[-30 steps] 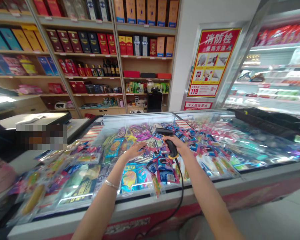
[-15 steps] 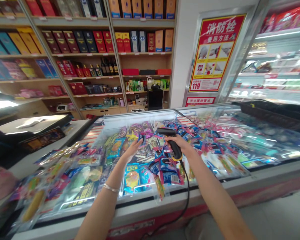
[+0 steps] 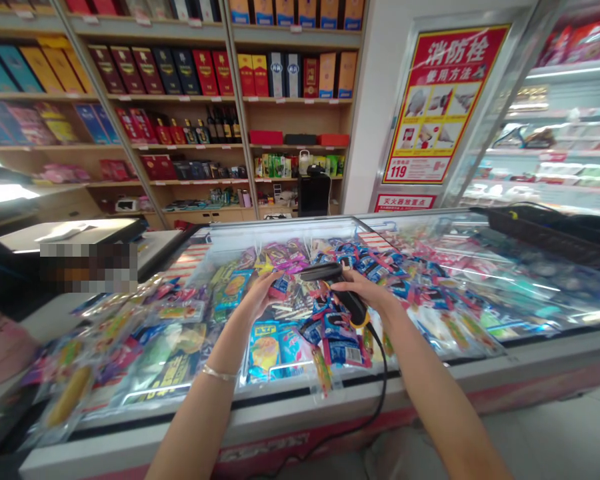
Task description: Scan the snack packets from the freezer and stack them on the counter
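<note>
My right hand [image 3: 363, 291] is wrapped round the handle of a black barcode scanner [image 3: 323, 271], whose head points left and whose cable hangs down over the freezer front. In my left hand [image 3: 261, 293] is a small blue and pink packet [image 3: 280, 285], just left of the scanner head. Both hands are above heaped ice cream packets. Below them lie blue and pink packets [image 3: 344, 352] and a yellow and blue packet [image 3: 264, 350].
The chest freezer's front edge [image 3: 290, 405] crosses the view. Packets also lie at the left [image 3: 70, 400]. A counter [image 3: 165, 247] stands at the left, a black tray [image 3: 535, 237] at the right, and shelves [image 3: 300, 103] behind.
The scanner head has moved slightly left and down, closer to the packet in my left hand. My left hand has shifted a little left and down, and the packet shows more. The view has tilted slightly.
</note>
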Motion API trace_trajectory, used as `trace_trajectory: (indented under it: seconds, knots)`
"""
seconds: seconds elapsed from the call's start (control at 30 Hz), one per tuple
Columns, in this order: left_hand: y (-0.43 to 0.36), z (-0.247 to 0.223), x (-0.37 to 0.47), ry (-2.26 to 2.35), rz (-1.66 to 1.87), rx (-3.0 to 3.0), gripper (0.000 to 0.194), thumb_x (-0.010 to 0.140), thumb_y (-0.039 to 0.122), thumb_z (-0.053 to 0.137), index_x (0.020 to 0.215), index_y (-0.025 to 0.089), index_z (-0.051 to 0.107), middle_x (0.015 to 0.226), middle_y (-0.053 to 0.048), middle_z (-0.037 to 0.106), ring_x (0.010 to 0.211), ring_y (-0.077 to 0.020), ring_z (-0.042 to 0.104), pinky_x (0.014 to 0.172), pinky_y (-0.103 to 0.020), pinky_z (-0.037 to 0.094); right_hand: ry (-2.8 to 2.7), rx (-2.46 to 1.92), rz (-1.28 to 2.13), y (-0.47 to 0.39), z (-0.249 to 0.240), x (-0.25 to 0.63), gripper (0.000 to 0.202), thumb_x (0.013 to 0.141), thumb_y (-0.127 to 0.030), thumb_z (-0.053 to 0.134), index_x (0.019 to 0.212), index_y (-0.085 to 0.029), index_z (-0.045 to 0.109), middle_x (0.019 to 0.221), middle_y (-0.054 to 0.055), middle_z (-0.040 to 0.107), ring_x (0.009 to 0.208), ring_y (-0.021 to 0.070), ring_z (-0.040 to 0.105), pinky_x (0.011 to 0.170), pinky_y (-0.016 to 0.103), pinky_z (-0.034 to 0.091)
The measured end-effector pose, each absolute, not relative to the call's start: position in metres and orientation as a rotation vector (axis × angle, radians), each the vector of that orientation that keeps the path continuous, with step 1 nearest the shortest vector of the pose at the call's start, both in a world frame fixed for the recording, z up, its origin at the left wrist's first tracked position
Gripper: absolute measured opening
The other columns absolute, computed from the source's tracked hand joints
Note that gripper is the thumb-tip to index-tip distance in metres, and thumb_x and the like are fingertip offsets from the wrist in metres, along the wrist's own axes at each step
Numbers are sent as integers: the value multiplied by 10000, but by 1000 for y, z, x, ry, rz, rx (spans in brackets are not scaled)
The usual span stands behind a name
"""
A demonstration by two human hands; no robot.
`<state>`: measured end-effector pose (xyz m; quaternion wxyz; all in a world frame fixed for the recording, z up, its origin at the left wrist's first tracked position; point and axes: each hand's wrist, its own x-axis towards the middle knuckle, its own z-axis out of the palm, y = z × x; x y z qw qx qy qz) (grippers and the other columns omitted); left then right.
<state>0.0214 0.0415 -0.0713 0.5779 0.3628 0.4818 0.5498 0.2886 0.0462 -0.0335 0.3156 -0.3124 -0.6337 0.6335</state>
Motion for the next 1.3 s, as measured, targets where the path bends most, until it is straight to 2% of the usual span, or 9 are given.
trace_trajectory:
  seconds: [0.1,0.3,0.4,0.6,0.87,1.07,1.2,1.3]
  knots:
    - [41,-69,19,1170,1285,848,392,605,280,779,931,151,604,609,11,620,459,-138,595,441,-256,511,-1731,-807,1676,48,-37,285,371,662,-352,768,941,-152,626,673,-5,656,537,128,607,480,212,473]
    - [40,-72,17,1148,1323,870,441,553,385,819,876,119,680,640,-9,640,488,-98,554,473,-234,506,-1733,-742,1707,47,-39,281,390,688,-453,722,919,-149,640,767,45,704,492,126,601,439,220,457]
    - [41,-74,16,1167,1319,878,435,549,423,818,826,111,695,608,-7,625,482,-97,537,475,-239,501,-1699,-749,1682,46,-38,281,392,691,-461,716,905,-140,643,735,51,701,466,129,597,417,220,446]
    - [43,-78,14,1230,1313,908,464,576,449,802,903,133,714,599,-4,631,475,-105,540,527,-273,526,-1765,-732,1685,44,-34,281,368,696,-456,717,866,-136,653,710,43,697,449,121,592,413,207,447]
    - [44,-76,15,1257,1312,868,425,565,392,816,897,147,714,628,-7,646,501,-115,568,541,-271,524,-1761,-722,1691,45,-33,282,362,685,-453,722,852,-139,653,717,42,702,452,115,589,427,206,449]
    - [44,-77,14,1253,1301,886,454,556,413,816,910,148,713,621,-5,637,491,-112,556,525,-269,514,-1736,-699,1699,43,-31,282,365,681,-460,721,819,-132,644,717,53,704,437,110,583,407,197,426]
    - [44,-79,13,1253,1295,913,452,594,428,793,954,167,707,666,-20,659,523,-124,578,534,-262,503,-1720,-687,1698,42,-32,281,387,668,-463,723,859,-137,641,711,51,706,427,110,574,398,200,423]
    - [45,-80,14,1285,1303,906,511,562,395,822,1007,192,678,664,-5,660,529,-123,596,536,-240,483,-1699,-717,1697,43,-35,281,399,657,-455,731,885,-143,632,709,48,703,425,119,578,389,206,422]
